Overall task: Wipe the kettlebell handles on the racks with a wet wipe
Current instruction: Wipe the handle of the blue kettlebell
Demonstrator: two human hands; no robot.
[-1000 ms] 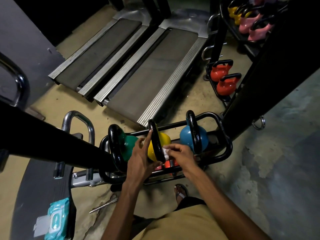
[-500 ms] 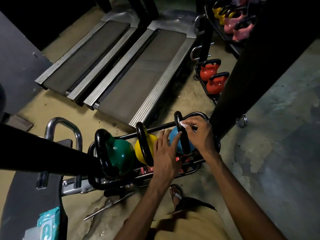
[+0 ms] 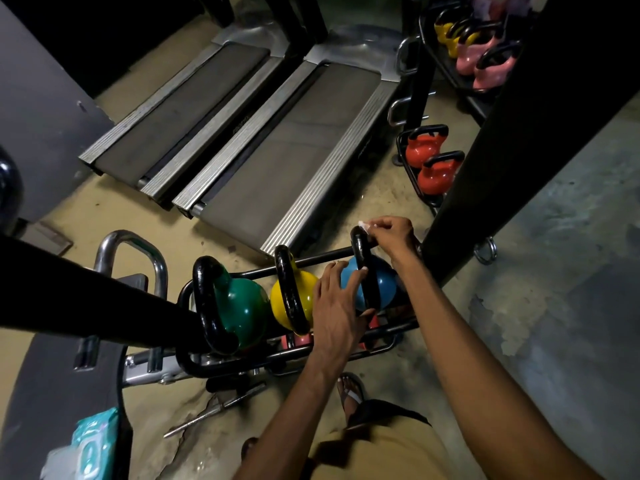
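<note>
Head view. Right hand [image 3: 393,237]: grip pinched together on wet wipe [image 3: 364,225], pressed atop black handle [image 3: 363,263] of blue kettlebell [image 3: 385,284], in the rack [image 3: 323,255]. Left hand [image 3: 337,306]: grip apart, straight fingers resting against that bell.

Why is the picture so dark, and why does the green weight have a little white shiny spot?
Head view: the room is dimly lit, so the corners go black; the green kettlebell has a glossy skin that bounces light back as glare; the wipes pack at the bottom left is blurry; the wide lens makes the treadmill rails splay outward.
</note>
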